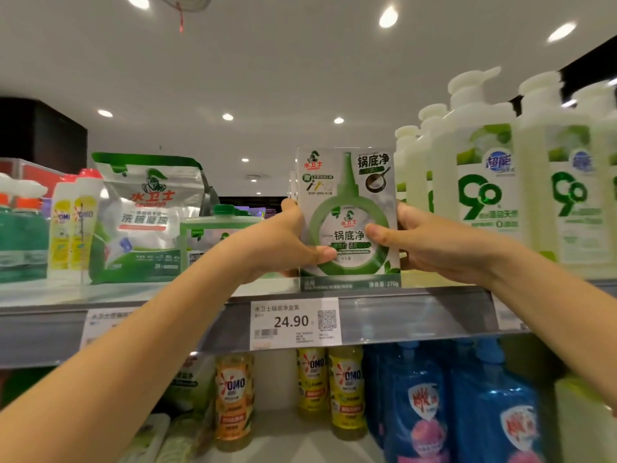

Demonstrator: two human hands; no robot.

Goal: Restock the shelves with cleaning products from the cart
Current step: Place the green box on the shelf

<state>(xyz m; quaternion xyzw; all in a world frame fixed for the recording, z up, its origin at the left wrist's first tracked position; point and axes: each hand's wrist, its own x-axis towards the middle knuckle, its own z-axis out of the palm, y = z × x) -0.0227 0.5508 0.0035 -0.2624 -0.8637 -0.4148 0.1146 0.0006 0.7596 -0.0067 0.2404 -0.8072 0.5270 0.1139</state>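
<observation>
We grip the green-and-white cardboard cleaner box with left hand and right hand, above the 24.90 price tag; it looks nearly shelved, release pending.

Box was white-grey: green ring and bottle outline, red logo, dark lettering. Pouch was silver-white with green top and bottom bands and red characters. Pump bottles were pale cream, green "90" print. Blue bottles carried red-white shields over pink. Yellow bottles had red starburst logos. Price tag was white, black digits. Shelf edge was grey.
</observation>
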